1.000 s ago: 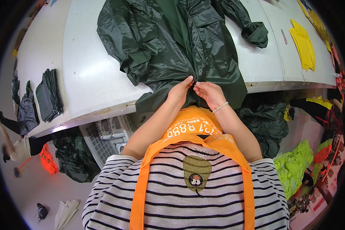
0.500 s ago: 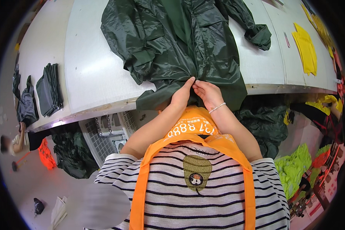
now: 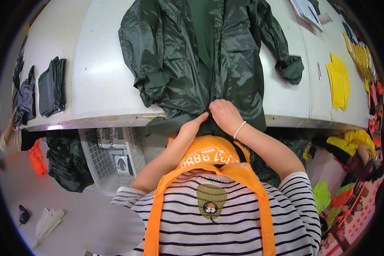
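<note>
The green coat [image 3: 173,68] lies on the table [image 3: 99,87], bottom over the edge. The left hand [image 3: 193,125] and right hand [image 3: 226,116] pinch its front; it's best to hold both sides even.

Shiny dark-green fabric jacket [image 3: 239,64], front open.
Lies spread on long white table [image 3: 102,77], hem past table's near edge.

Yellow cloth [image 3: 338,83] and white basket [image 3: 136,147].
</note>
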Tool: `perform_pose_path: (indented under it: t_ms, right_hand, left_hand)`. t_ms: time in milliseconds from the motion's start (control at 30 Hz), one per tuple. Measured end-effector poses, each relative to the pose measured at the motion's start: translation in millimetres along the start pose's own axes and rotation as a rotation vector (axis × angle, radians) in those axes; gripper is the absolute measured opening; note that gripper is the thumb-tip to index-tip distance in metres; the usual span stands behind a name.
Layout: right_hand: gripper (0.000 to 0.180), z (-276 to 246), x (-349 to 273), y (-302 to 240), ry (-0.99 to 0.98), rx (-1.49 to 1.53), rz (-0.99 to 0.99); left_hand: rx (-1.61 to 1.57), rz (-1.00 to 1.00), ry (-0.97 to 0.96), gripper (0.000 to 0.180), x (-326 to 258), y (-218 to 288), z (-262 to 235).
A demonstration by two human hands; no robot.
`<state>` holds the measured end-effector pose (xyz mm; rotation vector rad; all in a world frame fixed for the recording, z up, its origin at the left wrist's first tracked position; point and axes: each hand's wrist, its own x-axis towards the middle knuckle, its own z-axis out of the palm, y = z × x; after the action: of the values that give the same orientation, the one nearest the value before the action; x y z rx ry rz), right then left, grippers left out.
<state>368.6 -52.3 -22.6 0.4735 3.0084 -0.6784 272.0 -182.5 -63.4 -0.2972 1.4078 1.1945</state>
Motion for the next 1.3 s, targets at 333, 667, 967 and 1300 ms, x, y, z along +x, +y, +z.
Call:
perform_pose_path:
  t_ms: [333,667,967,1300]
  right_hand:
    - [0.018,-72,200,87,0.206,-0.565,-0.234]
    - [0.013,-89,359,167,0.562,-0.752,0.055]
    - [0.061,-78,347,147,0.823,0.057,0.354]
    - [0.011,-17,365,164,0.885,0.478,0.223]
  left_hand:
    - [-0.131,-0.223,0.187,0.027,-46,-90,-39]
    - [-0.391,-0.21,0.488,0.039,-62,-199,-50]
    - [0.576,-0.375,-0.092,0.053,-100,-71,-84]
    - [0.964,1.226,0.171,0.033,121,289,3]
